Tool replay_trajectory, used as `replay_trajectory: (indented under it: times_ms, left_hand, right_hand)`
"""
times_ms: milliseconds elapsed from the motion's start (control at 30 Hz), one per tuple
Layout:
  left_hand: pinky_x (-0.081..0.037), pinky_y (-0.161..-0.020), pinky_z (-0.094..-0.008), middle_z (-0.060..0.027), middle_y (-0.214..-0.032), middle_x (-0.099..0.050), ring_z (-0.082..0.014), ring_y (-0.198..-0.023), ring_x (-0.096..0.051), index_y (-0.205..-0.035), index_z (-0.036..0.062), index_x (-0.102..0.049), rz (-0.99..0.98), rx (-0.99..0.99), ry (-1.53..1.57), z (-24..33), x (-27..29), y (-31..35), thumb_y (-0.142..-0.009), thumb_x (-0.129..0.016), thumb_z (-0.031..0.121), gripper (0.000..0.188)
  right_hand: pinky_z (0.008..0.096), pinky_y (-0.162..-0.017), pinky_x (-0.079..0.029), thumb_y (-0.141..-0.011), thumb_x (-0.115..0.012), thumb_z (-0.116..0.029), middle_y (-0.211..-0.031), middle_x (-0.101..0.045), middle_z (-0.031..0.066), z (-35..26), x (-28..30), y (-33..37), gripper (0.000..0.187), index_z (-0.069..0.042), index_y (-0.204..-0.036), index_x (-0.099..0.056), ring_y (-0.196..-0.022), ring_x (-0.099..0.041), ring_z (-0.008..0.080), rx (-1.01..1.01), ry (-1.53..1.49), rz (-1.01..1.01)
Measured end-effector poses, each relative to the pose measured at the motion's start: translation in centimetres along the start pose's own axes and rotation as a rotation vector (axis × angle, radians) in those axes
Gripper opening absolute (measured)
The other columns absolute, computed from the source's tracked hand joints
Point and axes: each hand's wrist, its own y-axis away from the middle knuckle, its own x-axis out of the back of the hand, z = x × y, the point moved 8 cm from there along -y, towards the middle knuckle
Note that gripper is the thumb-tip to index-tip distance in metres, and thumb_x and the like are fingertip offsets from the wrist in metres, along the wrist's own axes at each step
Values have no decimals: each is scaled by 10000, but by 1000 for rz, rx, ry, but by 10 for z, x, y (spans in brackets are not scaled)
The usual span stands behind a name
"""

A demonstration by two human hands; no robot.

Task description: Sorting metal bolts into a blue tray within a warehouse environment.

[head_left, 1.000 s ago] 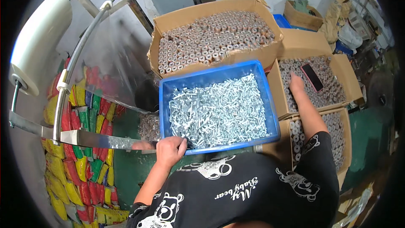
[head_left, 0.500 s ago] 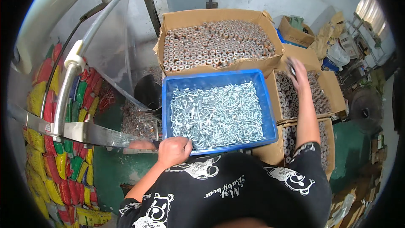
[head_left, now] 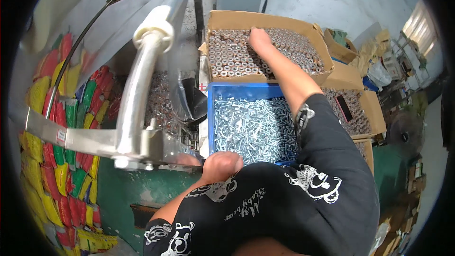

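1. Head view, my right hand [head_left: 260, 39]: it reaches across the blue bin [head_left: 215, 114] and rests, knuckles up, on the packed metal sleeves [head_left: 232, 59] in the big cardboard box [head_left: 265, 19], near the middle of that box's far edge. The fingers point down into the parts, so I cannot tell whether they are apart or pinched on a sleeve.

2. Same view, my left hand [head_left: 222, 166]: it sits curled at the near-left corner of the blue bin, just over the heap of zinc-plated bolts [head_left: 251, 125]. The fingers look drawn together in a loose fist; what they enclose, if anything, is hidden.

3. The two containers butt edge to edge, box behind bin, which I judge lets each hand draw from its own supply.

4. To the bin's left, a steel arm with a white collar [head_left: 142, 80] slopes down to a flat bracket [head_left: 95, 140]; clear plastic bags [head_left: 182, 85] hang beside it, near my left hand.

5. At the right edge, smaller cartons of parts [head_left: 353, 114] stand stacked; a dark phone [head_left: 343, 108] lies on one.

6. Coloured sacks [head_left: 71, 114] line the far left.
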Motion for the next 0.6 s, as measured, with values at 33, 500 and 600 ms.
replay_trajectory:
  times_ms: [33, 500, 600]
  left_hand:
    - [-434, -518, -468, -133, -575, -508, -337, -552, -557, -596, 58, -516, -20, -33, 46, 3, 3, 1, -781, -625, 157, 236]
    - [-481, -565, -482, -147, -632, -598, -358, -612, -611, -619, 55, -595, -38, 101, -143, 1, -9, 2, -820, -606, 222, 262]
    - [-485, -574, -476, -153, -650, -603, -367, -628, -611, -644, 56, -614, -21, 140, -225, 1, -9, 4, -822, -610, 239, 256]
  right_hand:
    - [427, -873, -526, -851, -578, -156, -1084, -682, 188, -37, 20, 24, 281, -34, -1086, -673, -990, -660, 360, 156, -143, 99]
    - [408, -937, -483, -847, -611, -232, -1124, -660, 195, -73, 0, 221, 368, -50, -1166, -641, -1067, -626, 344, 665, -647, -188]
    - [441, -922, -482, -832, -635, -200, -1131, -654, 197, 24, -22, 252, 361, -55, -1162, -645, -1065, -615, 360, 638, -294, -445]
